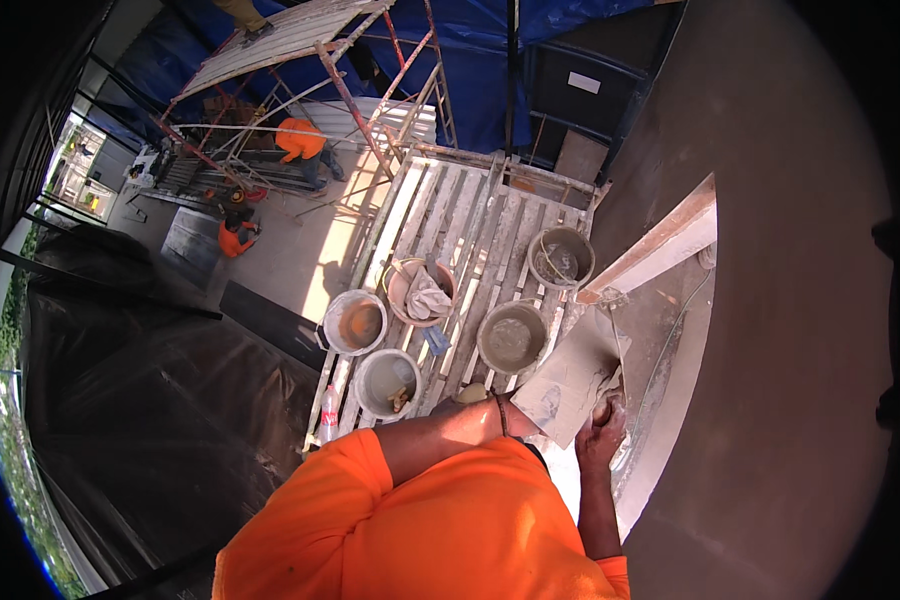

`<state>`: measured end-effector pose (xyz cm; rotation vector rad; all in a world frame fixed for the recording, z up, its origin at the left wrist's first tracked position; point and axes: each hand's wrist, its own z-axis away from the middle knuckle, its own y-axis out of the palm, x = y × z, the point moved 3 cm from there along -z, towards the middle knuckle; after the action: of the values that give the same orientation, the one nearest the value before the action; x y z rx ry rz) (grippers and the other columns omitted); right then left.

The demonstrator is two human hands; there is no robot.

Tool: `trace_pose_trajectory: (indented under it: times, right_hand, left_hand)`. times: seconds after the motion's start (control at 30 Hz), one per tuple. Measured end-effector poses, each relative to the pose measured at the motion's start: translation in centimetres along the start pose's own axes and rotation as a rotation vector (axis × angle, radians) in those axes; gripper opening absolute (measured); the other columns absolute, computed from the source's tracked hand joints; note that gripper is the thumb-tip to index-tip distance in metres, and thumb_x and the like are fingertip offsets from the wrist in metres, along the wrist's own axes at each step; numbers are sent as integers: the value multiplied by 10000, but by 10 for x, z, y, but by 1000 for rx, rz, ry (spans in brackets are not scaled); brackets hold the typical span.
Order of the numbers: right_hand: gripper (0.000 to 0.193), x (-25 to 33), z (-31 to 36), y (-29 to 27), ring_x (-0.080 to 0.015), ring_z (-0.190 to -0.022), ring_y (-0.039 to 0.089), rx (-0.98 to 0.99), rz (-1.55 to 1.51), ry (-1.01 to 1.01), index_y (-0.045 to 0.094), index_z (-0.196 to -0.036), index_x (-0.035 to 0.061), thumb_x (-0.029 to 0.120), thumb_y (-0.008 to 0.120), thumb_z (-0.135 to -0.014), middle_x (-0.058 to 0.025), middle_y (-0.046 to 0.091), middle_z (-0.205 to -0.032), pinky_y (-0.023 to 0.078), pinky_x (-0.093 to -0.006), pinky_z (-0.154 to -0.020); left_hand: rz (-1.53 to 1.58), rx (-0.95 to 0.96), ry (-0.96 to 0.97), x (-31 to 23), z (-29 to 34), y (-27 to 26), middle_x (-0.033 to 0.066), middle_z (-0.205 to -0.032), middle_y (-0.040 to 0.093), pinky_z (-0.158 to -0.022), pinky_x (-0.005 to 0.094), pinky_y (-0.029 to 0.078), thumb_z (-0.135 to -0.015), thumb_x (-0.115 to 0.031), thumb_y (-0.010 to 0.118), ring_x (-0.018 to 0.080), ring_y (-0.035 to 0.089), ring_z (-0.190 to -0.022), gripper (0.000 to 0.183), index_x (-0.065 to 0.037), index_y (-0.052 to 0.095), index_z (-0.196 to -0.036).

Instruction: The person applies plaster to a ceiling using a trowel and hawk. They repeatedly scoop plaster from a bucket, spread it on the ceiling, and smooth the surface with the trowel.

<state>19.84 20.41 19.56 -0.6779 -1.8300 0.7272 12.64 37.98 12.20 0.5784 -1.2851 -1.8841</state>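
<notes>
A flat, grey, mortar-smeared plasterer's hawk (570, 375) is held out in front of me, above the slatted platform. My left hand (522, 420) supports it from below; a dark band is on that wrist, and the board hides most of the fingers. At the board's right edge, my right hand (602, 432) is closed around the handle of what looks like a trowel (610, 385); its blade is hard to tell from the wet mortar. Bordering the right side is a broad, grey-brown plastered wall (790, 330).
Several buckets, including a mortar bucket (512, 338) and a bucket with cloth (422, 292), stand on the slatted platform (460, 215). A plastic bottle (329, 415) is at its left edge. A pale beam (660, 240) juts beside the wall. Co-workers (300, 140) and scaffolding (345, 90) are beyond.
</notes>
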Motion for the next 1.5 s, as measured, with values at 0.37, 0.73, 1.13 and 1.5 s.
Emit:
trace_pose_trajectory:
  times: [0.37, 0.73, 1.13, 1.5]
  right_hand:
    - [315, -68, 74, -16, -435, -787, 663, -54, 358, -223, 591, -1118, -74, 164, 718, -956, -273, 649, -953, 555, -500, -657]
    - [402, -80, 121, -86, -486, -964, 677, 171, 164, 362, 586, -1197, -65, 244, 688, -961, -300, 677, -1082, 555, -514, -802]
    - [304, -85, 137, -75, -347, -997, 696, 524, 389, 469, 561, -1204, 109, 318, 574, -983, -145, 655, -1070, 575, -469, -830]
    - [496, -210, 196, -39, -417, -1130, 651, 445, 289, 1015, 471, -1319, 27, 385, 556, -987, -256, 673, -1186, 519, -505, -983]
  left_hand:
    - [-54, -5, 16, 8, -11, 0, 66, -1300, 664, -988, 442, 514, -1045, -339, 495, 272, 634, -1179, 405, -115, 577, -1372]
    - [-125, -20, -44, -12, -49, 5, 51, -1268, 672, -951, 446, 518, -1034, -361, 512, 269, 640, -1152, 396, -126, 592, -1343]
    - [-314, -110, -483, 20, -112, 6, 35, -1232, 680, -910, 449, 521, -1023, -384, 531, 267, 645, -1122, 387, -137, 608, -1311]
    - [-386, -257, -501, 16, -102, -25, 21, -1199, 688, -873, 453, 525, -1013, -406, 549, 265, 650, -1095, 380, -148, 624, -1281]
